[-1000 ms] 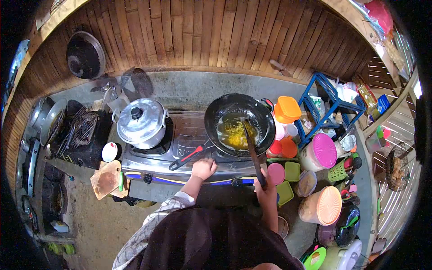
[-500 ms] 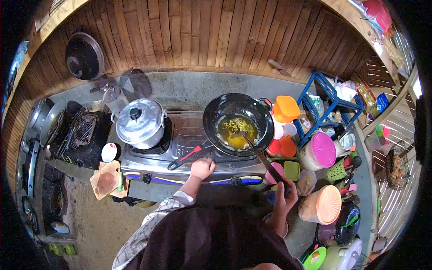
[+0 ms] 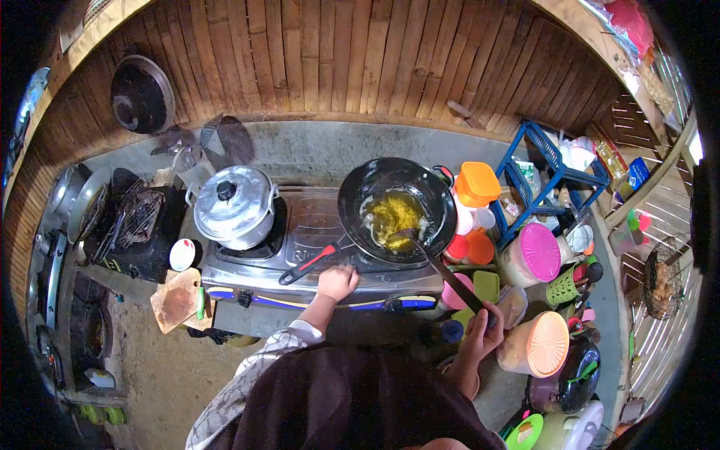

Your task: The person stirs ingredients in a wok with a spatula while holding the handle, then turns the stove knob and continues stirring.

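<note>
My right hand (image 3: 480, 335) is wrapped round the dark handle of a long spatula (image 3: 448, 275). The spatula's blade dips into a black wok (image 3: 360, 187), where yellow shreds (image 3: 395, 211) lie in bubbling yellow oil. The wok's red-and-black handle (image 3: 311, 262) reaches out to the left over the stove. Just below that handle, my left hand (image 3: 339, 282) rests with curled fingers at the front edge of the steel gas stove (image 3: 307, 210). Whether anything is inside those fingers is hidden.
A lidded aluminium pot (image 3: 234, 204) stands on the left burner. Cutting boards (image 3: 175, 301) lie left of the stove. Plastic containers, including an orange tub (image 3: 478, 184) and a peach-lidded one (image 3: 534, 343), crowd the right, near a blue rack (image 3: 551, 150).
The spatula blade and my right hand have moved slightly down and to the right. The shreds are gathered more in the wok's middle. My left hand stays in place.
</note>
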